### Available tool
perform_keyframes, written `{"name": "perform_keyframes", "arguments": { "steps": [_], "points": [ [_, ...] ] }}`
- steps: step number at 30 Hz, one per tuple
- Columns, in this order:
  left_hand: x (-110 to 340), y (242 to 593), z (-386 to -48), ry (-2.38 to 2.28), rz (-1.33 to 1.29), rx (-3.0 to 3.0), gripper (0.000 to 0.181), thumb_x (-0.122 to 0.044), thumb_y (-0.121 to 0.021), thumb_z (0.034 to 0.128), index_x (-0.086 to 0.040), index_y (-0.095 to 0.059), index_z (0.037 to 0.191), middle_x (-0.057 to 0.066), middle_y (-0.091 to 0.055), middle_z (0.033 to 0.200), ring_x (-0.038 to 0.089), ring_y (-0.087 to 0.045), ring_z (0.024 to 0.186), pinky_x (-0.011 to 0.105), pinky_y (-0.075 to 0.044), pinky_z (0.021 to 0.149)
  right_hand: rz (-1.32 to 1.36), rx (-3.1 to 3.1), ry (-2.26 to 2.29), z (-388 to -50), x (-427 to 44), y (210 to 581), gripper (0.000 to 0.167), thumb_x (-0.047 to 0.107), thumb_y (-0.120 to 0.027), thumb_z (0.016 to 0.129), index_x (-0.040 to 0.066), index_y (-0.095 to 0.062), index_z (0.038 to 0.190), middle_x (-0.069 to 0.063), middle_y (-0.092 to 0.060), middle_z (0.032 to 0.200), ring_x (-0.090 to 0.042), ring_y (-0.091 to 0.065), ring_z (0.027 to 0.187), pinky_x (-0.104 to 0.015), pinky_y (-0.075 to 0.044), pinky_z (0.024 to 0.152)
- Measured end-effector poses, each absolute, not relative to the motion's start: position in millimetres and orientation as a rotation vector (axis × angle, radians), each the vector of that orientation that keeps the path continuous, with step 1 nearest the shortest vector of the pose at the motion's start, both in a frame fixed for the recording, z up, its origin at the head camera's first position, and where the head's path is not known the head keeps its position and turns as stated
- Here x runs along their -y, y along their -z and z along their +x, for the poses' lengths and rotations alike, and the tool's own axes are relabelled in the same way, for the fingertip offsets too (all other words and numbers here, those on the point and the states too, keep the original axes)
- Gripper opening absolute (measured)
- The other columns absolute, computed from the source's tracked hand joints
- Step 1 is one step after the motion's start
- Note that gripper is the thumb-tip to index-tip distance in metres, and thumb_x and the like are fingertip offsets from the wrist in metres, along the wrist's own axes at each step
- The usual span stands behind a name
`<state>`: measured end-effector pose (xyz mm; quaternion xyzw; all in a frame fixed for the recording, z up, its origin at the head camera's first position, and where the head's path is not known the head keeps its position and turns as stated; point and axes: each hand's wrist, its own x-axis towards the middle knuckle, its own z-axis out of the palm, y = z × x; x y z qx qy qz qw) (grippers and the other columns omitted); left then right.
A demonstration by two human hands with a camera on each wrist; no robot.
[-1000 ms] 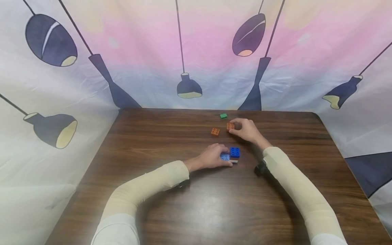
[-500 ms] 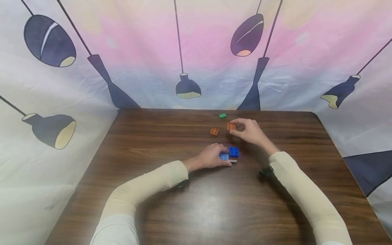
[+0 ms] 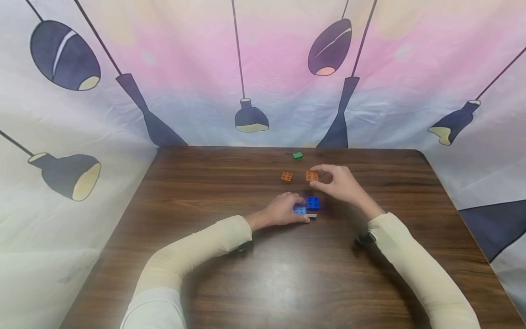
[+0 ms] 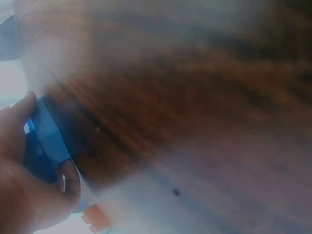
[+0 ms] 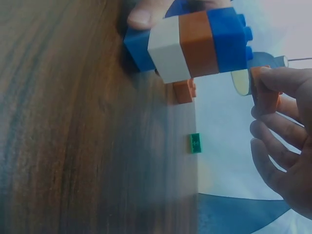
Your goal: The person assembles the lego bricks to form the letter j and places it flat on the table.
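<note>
My right hand (image 3: 339,183) pinches an orange brick (image 3: 311,175) between thumb and fingers; in the right wrist view this brick (image 5: 266,91) is held up off the table. My left hand (image 3: 282,209) grips a light blue brick (image 3: 300,210) at the bottom of a stack. That stack rises in the right wrist view as a blue base (image 5: 139,48), a white brick (image 5: 168,51), an orange brick (image 5: 198,44) and a dark blue brick (image 5: 226,40) on top. The held blue piece (image 4: 48,131) fills the left hand in the left wrist view, partly hidden by fingers.
Beyond the stack, a second loose orange brick (image 3: 286,176) lies on the wooden table (image 3: 197,183). A small green brick (image 3: 297,156) is close to the table's back edge. A printed cloth (image 3: 189,82) hangs behind and at the sides.
My right hand has drawn slightly back toward me and to the right, carrying the orange brick closer to the stack. The left hand has kept its grip in place.
</note>
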<state>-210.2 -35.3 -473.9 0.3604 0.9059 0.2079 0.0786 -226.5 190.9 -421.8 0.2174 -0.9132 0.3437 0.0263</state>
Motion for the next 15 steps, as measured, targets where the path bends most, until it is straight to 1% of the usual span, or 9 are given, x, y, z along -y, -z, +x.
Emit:
{"name": "perform_keyframes", "arguments": {
  "steps": [4, 7, 9, 11, 13, 15],
  "points": [
    [36, 473, -210, -0.64, 1.078, -2.698, 0.054, -0.049, -0.079, 0.087, -0.009, -0.072, 0.123, 0.001, -0.072, 0.113, 0.011, -0.061, 0.093, 0.028, -0.049, 0.083, 0.688, 2.798, -1.059, -220, -191, 418, 0.044, 0.032, -0.076, 0.093, 0.014, -0.067, 0.132, -0.011, -0.071, 0.126, -0.03, -0.069, 0.101, -0.05, -0.055, 0.082],
    [36, 473, -210, -0.644, 1.072, -2.691, 0.053, -0.049, -0.079, 0.0875, -0.009, -0.072, 0.123, 0.001, -0.072, 0.112, 0.011, -0.06, 0.092, 0.027, -0.049, 0.082, 0.704, 2.794, -1.057, -214, -191, 416, 0.044, 0.035, -0.075, 0.094, 0.014, -0.067, 0.133, -0.01, -0.07, 0.128, -0.031, -0.069, 0.099, -0.049, -0.055, 0.08],
    [36, 473, -210, -0.645, 1.065, -2.688, 0.053, -0.048, -0.079, 0.0878, -0.009, -0.071, 0.123, 0.001, -0.071, 0.111, 0.011, -0.06, 0.092, 0.027, -0.048, 0.081, 0.713, 2.798, -1.06, -211, -191, 415, 0.046, 0.039, -0.074, 0.095, 0.015, -0.067, 0.133, -0.01, -0.069, 0.13, -0.031, -0.069, 0.103, -0.049, -0.055, 0.082],
    [36, 473, -210, -0.644, 1.064, -2.687, 0.052, -0.047, -0.079, 0.0881, -0.009, -0.071, 0.123, 0.001, -0.071, 0.11, 0.011, -0.06, 0.091, 0.027, -0.048, 0.08, 0.731, 2.795, -1.059, -208, -191, 415, 0.047, 0.041, -0.073, 0.095, 0.014, -0.067, 0.133, -0.01, -0.068, 0.132, -0.031, -0.067, 0.11, -0.052, -0.054, 0.087],
    [36, 474, -210, -0.646, 1.06, -2.688, 0.052, -0.048, -0.079, 0.0882, -0.009, -0.071, 0.123, 0.001, -0.071, 0.111, 0.011, -0.06, 0.092, 0.027, -0.048, 0.081, 0.749, 2.787, -1.053, -206, -190, 414, 0.047, 0.04, -0.073, 0.095, 0.013, -0.068, 0.133, -0.01, -0.068, 0.132, -0.031, -0.065, 0.117, -0.053, -0.053, 0.091],
    [36, 474, -210, -0.647, 1.062, -2.69, 0.053, -0.048, -0.079, 0.0881, -0.009, -0.071, 0.123, 0.001, -0.072, 0.111, 0.011, -0.06, 0.092, 0.027, -0.049, 0.081, 0.766, 2.777, -1.037, -203, -189, 414, 0.046, 0.038, -0.074, 0.095, 0.013, -0.068, 0.132, -0.009, -0.069, 0.131, -0.03, -0.064, 0.12, -0.054, -0.052, 0.094]
  ]
}}
